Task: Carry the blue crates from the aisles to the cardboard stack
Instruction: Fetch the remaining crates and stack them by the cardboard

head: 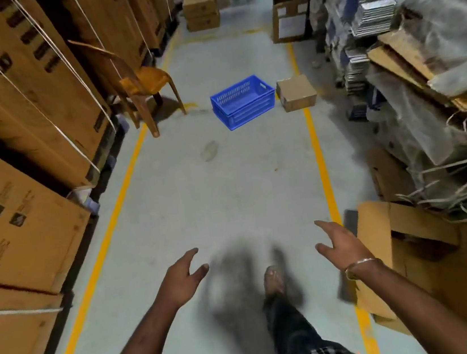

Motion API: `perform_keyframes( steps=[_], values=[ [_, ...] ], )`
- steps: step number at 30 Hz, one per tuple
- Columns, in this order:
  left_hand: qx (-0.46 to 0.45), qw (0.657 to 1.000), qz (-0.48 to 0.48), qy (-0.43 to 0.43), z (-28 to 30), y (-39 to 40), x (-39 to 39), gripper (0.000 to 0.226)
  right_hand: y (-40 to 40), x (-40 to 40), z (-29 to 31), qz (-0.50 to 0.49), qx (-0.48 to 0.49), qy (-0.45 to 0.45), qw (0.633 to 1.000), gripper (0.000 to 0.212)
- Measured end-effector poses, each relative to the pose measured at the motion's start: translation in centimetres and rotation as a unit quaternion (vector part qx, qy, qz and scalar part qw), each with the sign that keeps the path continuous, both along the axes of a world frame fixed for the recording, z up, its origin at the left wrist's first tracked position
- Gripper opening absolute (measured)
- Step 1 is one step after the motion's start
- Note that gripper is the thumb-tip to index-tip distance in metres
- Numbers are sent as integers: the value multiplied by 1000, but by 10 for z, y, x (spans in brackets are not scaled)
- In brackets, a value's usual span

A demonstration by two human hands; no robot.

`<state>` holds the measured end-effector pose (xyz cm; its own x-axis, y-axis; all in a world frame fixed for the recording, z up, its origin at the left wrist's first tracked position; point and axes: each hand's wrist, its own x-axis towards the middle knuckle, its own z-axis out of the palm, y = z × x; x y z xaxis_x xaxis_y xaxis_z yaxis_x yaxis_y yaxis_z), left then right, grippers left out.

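Cardboard cartons (5,123) tied with white cord line the left of the aisle, loose cardboard and wrapped bundles (420,69) crowd the right, and the grey floor (223,196) runs between two yellow lines. Far down the aisle the blue crate (243,102) sits on the floor, just beside a small brown box (297,92) on its right and near an orange chair (144,83) on its left. Near the camera, left hand (184,275) and right hand (340,244) reach forward with fingers spread wide, holding nothing.

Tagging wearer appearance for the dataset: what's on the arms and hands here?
Both forearms are bare, no sleeves or gloves in view. The right hand has a thin metal bangle at its wrist. The left hand and its wrist carry nothing.
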<state>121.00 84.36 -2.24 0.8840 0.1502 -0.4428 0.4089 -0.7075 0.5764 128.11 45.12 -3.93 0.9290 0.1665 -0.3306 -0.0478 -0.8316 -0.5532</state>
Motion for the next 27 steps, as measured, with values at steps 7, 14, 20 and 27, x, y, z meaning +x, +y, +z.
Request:
perform_keyframes(
  steps=[7,14,20,27],
  values=[
    [5,999,18,27,-4,49,182,60,26,178,-28,-13,-13,37,999,63],
    [-18,998,52,10,-3,91,360,56,69,364,-17,0,-16,25,1000,64],
    [-32,994,84,58,-43,132,513,55,103,521,-38,10,-27,53,998,65],
    [-26,992,55,108,-66,175,713,59,136,725,-38,39,-71,113,990,69]
  ],
)
